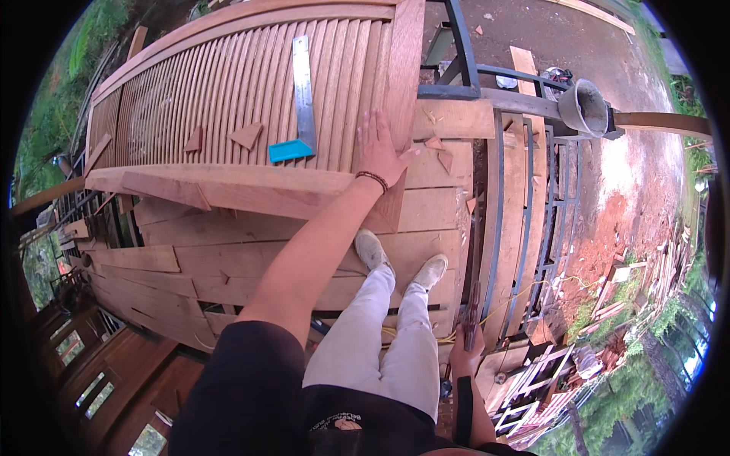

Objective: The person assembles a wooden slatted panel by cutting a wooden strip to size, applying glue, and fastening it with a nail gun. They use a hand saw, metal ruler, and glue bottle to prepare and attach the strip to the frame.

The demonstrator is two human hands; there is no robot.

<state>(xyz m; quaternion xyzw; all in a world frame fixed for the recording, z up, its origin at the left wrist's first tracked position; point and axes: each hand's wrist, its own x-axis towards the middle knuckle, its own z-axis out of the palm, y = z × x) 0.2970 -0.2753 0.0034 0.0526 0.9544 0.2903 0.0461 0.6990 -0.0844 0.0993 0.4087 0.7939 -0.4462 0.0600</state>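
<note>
My left hand (pixel 378 154) lies flat, fingers spread, on the near right corner of a slatted wooden panel (pixel 220 83), with a beaded bracelet on its wrist. Left of the hand, a try square (pixel 303 99) with a teal stock and metal blade rests across the slats. Two small wood offcuts (pixel 245 136) sit farther left on the panel. Low on the right, my right hand (pixel 466 351) is closed around a long, narrow reddish-brown thing (pixel 472 308) that points away from me; its kind is unclear.
Under my feet is a plank platform (pixel 228 262), with gaps between some boards. Triangular offcuts (pixel 444 158) lie by the panel's right edge. A dark metal frame (pixel 549 190) runs along the right, and a grey bucket (pixel 584 106) stands beyond it. A yellow cord (pixel 517 295) trails at right.
</note>
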